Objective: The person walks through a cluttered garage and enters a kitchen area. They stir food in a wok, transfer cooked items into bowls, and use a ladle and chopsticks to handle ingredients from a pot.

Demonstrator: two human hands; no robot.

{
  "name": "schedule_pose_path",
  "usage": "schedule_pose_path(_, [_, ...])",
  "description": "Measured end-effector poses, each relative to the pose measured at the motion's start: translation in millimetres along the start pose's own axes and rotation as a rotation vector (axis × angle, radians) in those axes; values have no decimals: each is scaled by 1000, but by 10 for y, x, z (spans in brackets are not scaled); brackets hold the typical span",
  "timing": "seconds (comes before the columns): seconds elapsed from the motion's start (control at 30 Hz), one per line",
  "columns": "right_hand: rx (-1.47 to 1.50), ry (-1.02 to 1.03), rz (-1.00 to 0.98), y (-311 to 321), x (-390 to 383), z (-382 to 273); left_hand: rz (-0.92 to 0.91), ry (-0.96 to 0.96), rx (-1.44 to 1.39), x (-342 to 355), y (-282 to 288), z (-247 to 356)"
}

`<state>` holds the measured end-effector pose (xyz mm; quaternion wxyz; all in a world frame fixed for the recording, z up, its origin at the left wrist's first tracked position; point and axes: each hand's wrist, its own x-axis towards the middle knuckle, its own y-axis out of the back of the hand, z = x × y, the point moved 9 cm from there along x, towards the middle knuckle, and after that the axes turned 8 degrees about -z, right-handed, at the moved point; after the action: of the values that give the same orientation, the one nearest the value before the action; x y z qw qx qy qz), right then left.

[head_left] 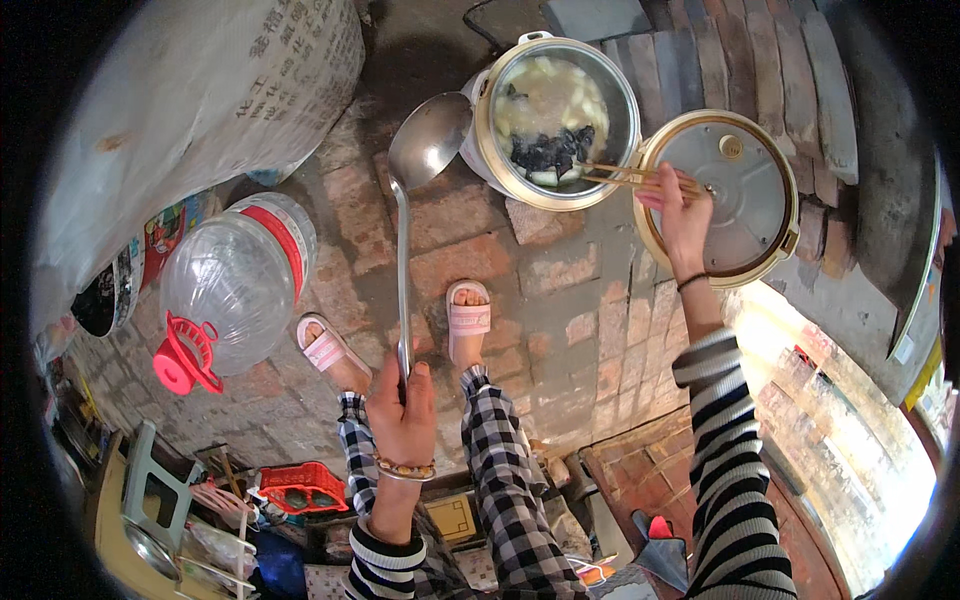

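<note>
My left hand [403,410] is closed on the long handle of a steel ladle [428,140], whose bowl is raised beside the rim of an open cooker [490,125]. The cooker holds pale broth [540,95] with whitish chunks and dark pieces [545,150]. My right hand [676,215] grips wooden chopsticks [615,172], their tips at the dark pieces at the right side of the broth. Behind that hand the round cooker lid [750,210] stands open to the right of the body.
At the left are a large clear plastic jug [220,290] with red cap and a white sack [200,100]. Stacked bricks [760,60] line the upper right. My sandalled feet stand on brick paving [460,250]. A red crate [300,485] and clutter lie along the lower edge.
</note>
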<state>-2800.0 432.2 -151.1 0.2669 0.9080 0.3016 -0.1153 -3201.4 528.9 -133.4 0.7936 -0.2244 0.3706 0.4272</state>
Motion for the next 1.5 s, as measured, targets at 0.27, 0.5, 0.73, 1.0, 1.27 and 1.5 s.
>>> schedule_pose_path(0.27, [266,-234,6,-488,282,833,-10,49,-24,-4,-99,30])
schedule_pose_path(0.5, [595,-313,123,-666,41,839,-19,40,-12,48,-125,31])
schedule_pose_path(0.73, [1084,-452,276,-771,-68,1140,-2,10,-31,66,-111,68])
schedule_pose_path(1.0, [1234,-284,421,-493,73,916,-19,24,15,61,-102,124])
schedule_pose_path(1.27, [536,14,176,-289,-220,-45,-33,-28,40,41,-52,96])
schedule_pose_path(1.5, [165,149,93,-545,-288,-246,-6,-8,38,23,13,75])
